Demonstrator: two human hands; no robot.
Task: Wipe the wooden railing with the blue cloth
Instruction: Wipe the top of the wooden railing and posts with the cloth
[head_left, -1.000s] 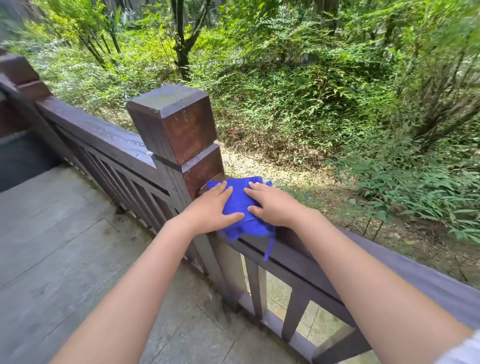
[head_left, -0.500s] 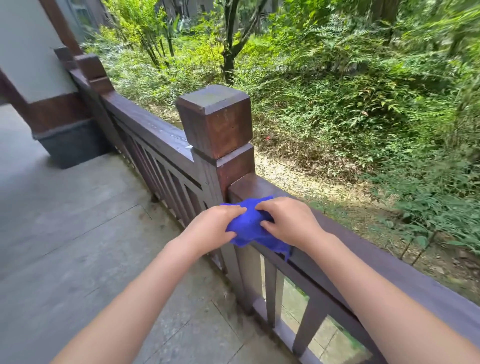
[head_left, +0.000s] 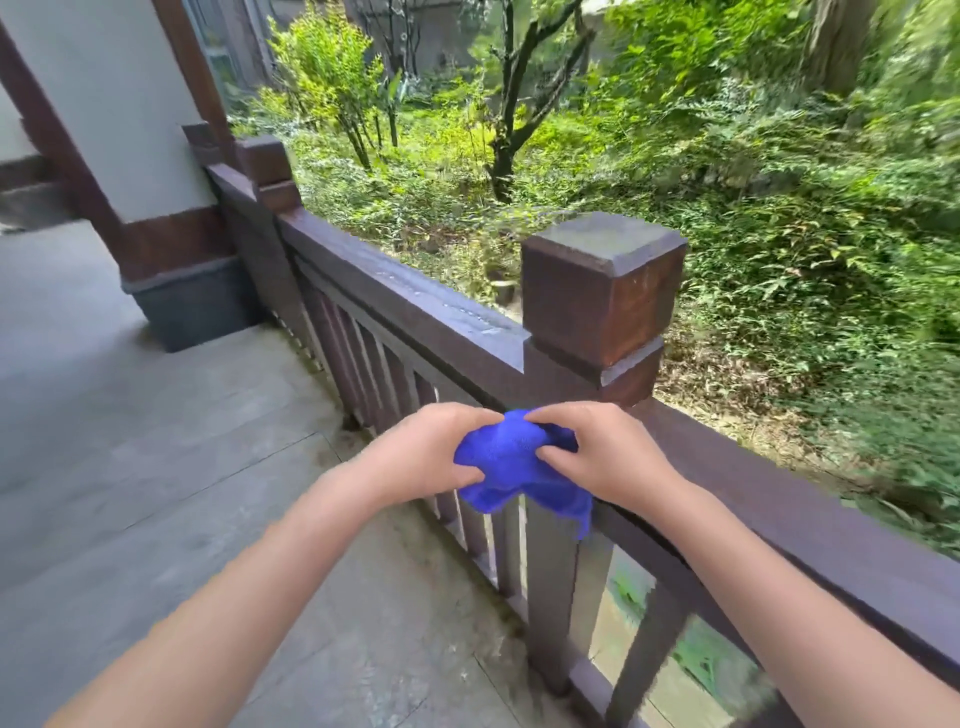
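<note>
Both hands, the left hand (head_left: 426, 457) and right hand (head_left: 602, 457), are pinching the bunched blue cloth (head_left: 514, 473) between them. They are holding it beside the wooden railing (head_left: 810, 519), just below the post (head_left: 597, 296), probably regathering it for wiping.

Grey stone floor (head_left: 156, 441), pale wall (head_left: 104, 93), sunlit green shrubs (head_left: 779, 208) beyond.

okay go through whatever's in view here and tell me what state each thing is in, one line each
blue cloth: bunched up, gripped by both hands, held off the rail top.
left hand: closed on the cloth.
right hand: closed on the cloth.
wooden railing: upright, top rail bare.
railing post: upright, cap worn.
</note>
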